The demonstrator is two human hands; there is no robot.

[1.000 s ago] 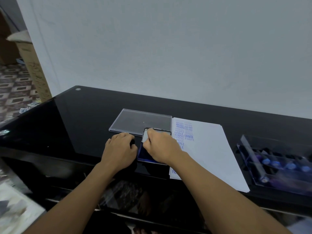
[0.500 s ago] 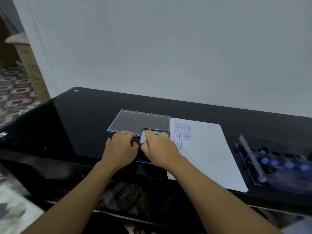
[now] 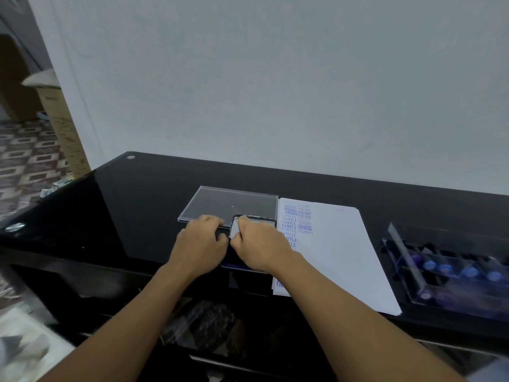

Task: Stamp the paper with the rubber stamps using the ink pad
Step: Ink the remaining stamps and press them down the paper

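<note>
On the tabletop (image 3: pixel 137 205), the left hand (image 3: pixel 201 241) grips the ink pad (image 3: pixel 239 267), the right hand (image 3: pixel 259 246) pinches its raised lid (image 3: pixel 234 230); the paper (image 3: pixel 336 252) lies just at 3 o'clock, where a jolted pad would likely smear ink.

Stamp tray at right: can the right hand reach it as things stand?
Probably not right away: the right hand grips the ink pad lid. Once freed, likely yes; only flat paper lies before the stamp tray.

Left hand (image 3: pixel 200 241) holds ink pad (image 3: pixel 234 230) left side, right hand (image 3: pixel 261 247) grips its top. Stamped paper (image 3: pixel 333 252) just right, clear cover (image 3: pixel 228 201) behind, stamp tray (image 3: pixel 454 271) far right on table (image 3: pixel 132 216).
</note>
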